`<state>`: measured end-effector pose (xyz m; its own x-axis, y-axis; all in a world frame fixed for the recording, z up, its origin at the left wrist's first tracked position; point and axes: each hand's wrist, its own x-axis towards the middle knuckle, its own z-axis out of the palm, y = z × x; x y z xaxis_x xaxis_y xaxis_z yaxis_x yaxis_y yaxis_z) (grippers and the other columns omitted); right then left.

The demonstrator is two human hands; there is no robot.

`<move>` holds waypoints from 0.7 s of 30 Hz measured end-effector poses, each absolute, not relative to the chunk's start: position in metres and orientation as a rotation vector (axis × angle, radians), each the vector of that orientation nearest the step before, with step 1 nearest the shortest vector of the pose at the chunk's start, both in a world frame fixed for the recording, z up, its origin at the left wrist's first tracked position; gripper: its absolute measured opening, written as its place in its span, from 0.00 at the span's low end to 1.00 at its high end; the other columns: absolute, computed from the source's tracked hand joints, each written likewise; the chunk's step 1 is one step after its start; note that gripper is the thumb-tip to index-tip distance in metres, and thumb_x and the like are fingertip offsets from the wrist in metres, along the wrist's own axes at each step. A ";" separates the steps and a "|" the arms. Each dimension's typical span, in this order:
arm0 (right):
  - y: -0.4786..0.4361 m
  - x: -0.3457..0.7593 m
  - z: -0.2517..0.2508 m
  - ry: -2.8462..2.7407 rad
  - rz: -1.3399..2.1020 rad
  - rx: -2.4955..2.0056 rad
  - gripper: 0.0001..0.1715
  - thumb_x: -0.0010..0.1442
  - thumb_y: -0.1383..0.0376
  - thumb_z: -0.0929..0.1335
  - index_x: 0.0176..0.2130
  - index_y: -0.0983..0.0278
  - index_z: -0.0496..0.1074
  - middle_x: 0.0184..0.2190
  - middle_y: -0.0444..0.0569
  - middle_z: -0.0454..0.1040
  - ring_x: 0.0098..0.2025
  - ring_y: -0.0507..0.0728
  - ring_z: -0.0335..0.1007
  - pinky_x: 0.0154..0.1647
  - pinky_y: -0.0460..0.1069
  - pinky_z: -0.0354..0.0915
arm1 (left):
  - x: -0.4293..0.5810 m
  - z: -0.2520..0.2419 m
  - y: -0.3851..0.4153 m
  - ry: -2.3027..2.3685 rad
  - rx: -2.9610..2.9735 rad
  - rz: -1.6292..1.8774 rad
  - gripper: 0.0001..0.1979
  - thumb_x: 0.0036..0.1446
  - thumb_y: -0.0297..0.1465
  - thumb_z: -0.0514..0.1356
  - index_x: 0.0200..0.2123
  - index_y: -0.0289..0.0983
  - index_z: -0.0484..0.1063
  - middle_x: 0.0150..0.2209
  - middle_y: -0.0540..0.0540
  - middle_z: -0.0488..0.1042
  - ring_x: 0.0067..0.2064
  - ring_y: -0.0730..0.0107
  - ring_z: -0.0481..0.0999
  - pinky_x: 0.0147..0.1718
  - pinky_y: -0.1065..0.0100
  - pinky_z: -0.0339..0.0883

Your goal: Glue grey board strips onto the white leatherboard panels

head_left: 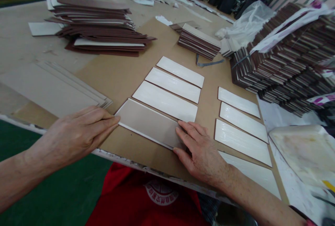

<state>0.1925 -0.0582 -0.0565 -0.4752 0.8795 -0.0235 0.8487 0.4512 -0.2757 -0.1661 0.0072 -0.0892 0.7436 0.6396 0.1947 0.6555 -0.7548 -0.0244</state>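
A grey cardboard strip (150, 123) lies on a slightly larger white-faced panel, whose pale edge shows along the near side. At its left corner, my left hand (86, 124) is closed, fingertips and thumb pinching the strip. Across the right end rests my right hand (196, 145), thumb on the near edge and fingers on the far corner, gripping the strip. Directly beyond is a white panel (164, 102) with a glossy, wet-looking face, and two more lie behind it. Several similar white panels (243, 142) form a column to the right, one partly behind my right forearm.
Loose grey boards (52, 88) lie at left, below a tall stack of brown sheets (102, 30). A smaller panel stack (199, 42) stands at the back, with bundled brown panels (285, 55) at right. A whitish tray (306, 152) sits near the right edge. Someone sits far back.
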 end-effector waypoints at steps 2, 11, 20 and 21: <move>-0.058 0.192 -0.057 -2.586 0.375 -1.535 0.27 0.69 0.59 0.65 0.61 0.72 0.71 0.66 0.62 0.66 0.65 0.71 0.60 0.64 0.69 0.61 | -0.168 -0.091 0.007 -1.061 -2.855 -0.249 0.11 0.70 0.28 0.53 0.51 0.35 0.73 0.42 0.43 0.72 0.44 0.61 0.71 0.46 0.59 0.69; -0.065 0.188 -0.067 -2.654 0.183 -1.457 0.29 0.71 0.59 0.63 0.60 0.79 0.71 0.65 0.67 0.66 0.63 0.72 0.62 0.62 0.67 0.65 | -0.172 -0.099 0.009 -1.023 -2.872 -0.256 0.13 0.70 0.29 0.51 0.51 0.33 0.73 0.43 0.41 0.72 0.46 0.59 0.70 0.49 0.55 0.69; -0.076 0.178 -0.070 -2.747 0.151 -1.424 0.38 0.72 0.48 0.62 0.64 0.75 0.69 0.66 0.68 0.65 0.67 0.71 0.61 0.67 0.63 0.61 | -0.159 -0.092 0.009 -0.945 -2.913 -0.060 0.16 0.64 0.23 0.52 0.51 0.32 0.73 0.54 0.38 0.71 0.60 0.48 0.66 0.60 0.44 0.64; -0.078 0.177 -0.070 -2.736 0.153 -1.435 0.39 0.71 0.46 0.62 0.64 0.75 0.69 0.66 0.68 0.65 0.67 0.72 0.61 0.66 0.64 0.62 | -0.154 -0.091 0.009 -0.973 -2.930 -0.112 0.14 0.66 0.26 0.53 0.50 0.33 0.75 0.51 0.40 0.73 0.57 0.49 0.69 0.58 0.44 0.66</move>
<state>0.1772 -0.0781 -0.0699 -0.5686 0.8226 -0.0032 0.8178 0.5649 -0.1097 -0.1542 0.0095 -0.0907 0.7990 0.5953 0.0854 0.5991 -0.8002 -0.0265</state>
